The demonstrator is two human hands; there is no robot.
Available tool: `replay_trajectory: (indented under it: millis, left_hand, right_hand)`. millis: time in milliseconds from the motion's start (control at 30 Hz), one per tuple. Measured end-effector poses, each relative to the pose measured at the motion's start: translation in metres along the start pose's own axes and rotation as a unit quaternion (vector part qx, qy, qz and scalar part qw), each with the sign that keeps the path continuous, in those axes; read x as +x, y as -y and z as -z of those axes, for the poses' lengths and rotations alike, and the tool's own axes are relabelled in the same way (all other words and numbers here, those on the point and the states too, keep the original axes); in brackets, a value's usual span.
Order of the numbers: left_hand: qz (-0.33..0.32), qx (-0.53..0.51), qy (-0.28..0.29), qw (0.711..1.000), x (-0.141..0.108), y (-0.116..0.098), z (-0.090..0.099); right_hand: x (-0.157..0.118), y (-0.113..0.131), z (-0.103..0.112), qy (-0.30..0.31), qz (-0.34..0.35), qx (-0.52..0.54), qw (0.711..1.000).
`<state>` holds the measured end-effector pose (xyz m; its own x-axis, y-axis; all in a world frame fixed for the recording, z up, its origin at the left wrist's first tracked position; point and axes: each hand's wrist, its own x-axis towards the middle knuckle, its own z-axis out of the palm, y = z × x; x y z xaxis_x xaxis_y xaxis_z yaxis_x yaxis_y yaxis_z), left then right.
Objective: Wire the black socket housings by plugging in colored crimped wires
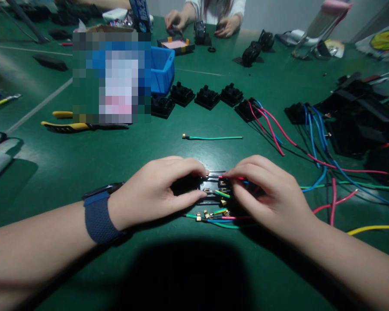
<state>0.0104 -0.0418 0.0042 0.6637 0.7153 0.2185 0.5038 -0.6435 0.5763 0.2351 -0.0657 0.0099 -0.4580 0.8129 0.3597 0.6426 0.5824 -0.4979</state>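
Observation:
Between my hands lies a small black plastic socket housing [212, 185] with metal contacts inside. My left hand [158, 185], a blue watch strap at its wrist, grips the housing from the left, thumb near and fingers far. My right hand [269, 183] is closed at the housing's right side, its fingertips pinching a red wire [235, 177] that runs into the housing. A green-yellow wire [222, 194] also enters there, below the red one. Just nearer to me lie loose wires with brass terminals [199, 217], partly covered by my right hand.
Beyond my hands lies a green wire [214, 138] with a terminal. Several black housings [207, 96] stand behind it, before a blue bin [162, 71]. Yellow-handled pliers [68, 126] lie left. Red and blue wires [314, 160] spread right. Another person's hands [227, 26] work at the far side.

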Motion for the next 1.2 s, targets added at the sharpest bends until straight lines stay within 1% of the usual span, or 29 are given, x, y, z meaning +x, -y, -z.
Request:
replay_trajectory:
  millis: [367,600,767,933,1200]
  left_hand:
    - [-0.004,-0.007,0.005,1.000,0.0007,0.0023,-0.0016]
    - [-0.007,-0.004,0.004,1.000,-0.0001,0.0015,-0.0007]
    - [0.000,-0.005,0.011,1.000,0.0000,0.0014,-0.0005]
    - [0.000,0.001,0.004,1.000,0.0004,0.0012,-0.0005]
    - [0.008,-0.014,0.011,1.000,0.0005,0.0011,0.0010]
  right_hand:
    - [0.0008,0.0001,-0.0018,0.010,-0.001,0.024,1.000]
    - [-0.0002,-0.0012,-0.0018,0.036,0.020,0.007,0.999]
    - [0.0001,-0.0016,-0.0011,0.039,0.022,0.006,0.999]
    - [0.0003,-0.0014,-0.0006,0.048,0.019,0.008,0.999]
    - [0.0010,-0.0010,-0.0001,0.052,0.020,0.003,0.998]
